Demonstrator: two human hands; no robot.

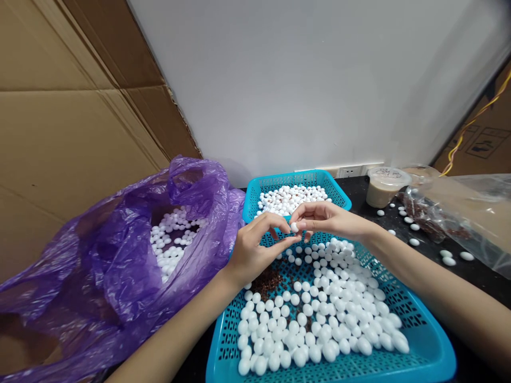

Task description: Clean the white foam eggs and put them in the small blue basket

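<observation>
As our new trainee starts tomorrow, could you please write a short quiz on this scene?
1. What do the left hand and right hand hold between them?
2. True or false: the purple plastic bag contains white foam balls.
3. Which lies directly beneath the hands: A, the purple plastic bag; B, the near blue mesh basket; C, the lidded tub?

Key: 1. A white foam ball. 2. True. 3. B.

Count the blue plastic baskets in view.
2. The nearer perforated basket, heaped with white balls, lies below the left hand and right hand; the farther basket, also holding white balls, sits behind it. The purple plastic bag could hide another.
</observation>
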